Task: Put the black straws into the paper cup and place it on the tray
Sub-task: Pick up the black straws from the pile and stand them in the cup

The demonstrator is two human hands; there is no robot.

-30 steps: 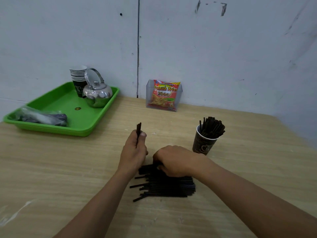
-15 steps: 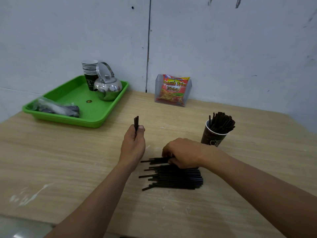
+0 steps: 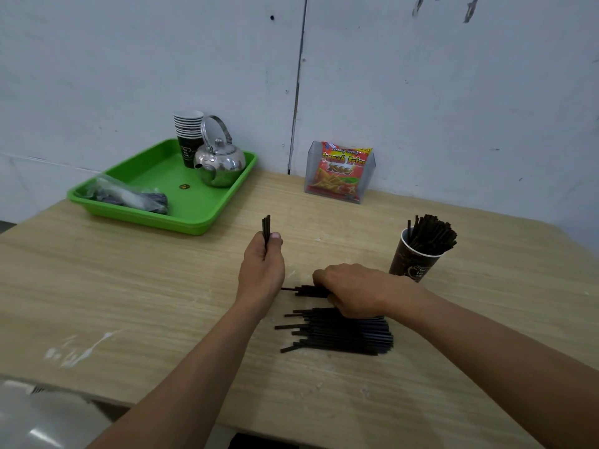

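Black straws (image 3: 343, 335) lie heaped on the surface (image 3: 129, 303): gathering step. Left hand (image 3: 261, 270) grips an upright bundle (image 3: 266, 226); right hand (image 3: 351, 288), fingers curled, pinches several at the heap. Next, probably: drop both into the part-filled paper cup (image 3: 413, 260), well apart from the green tray (image 3: 155, 215).

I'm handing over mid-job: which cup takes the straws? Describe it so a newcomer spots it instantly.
Start at the wooden table and look to its right side, just beyond the right hand. A single dark paper cup stands upright there on the wood, bristling with black straws. Unlike the stack of cups on the green tray, it stands alone, off the tray.
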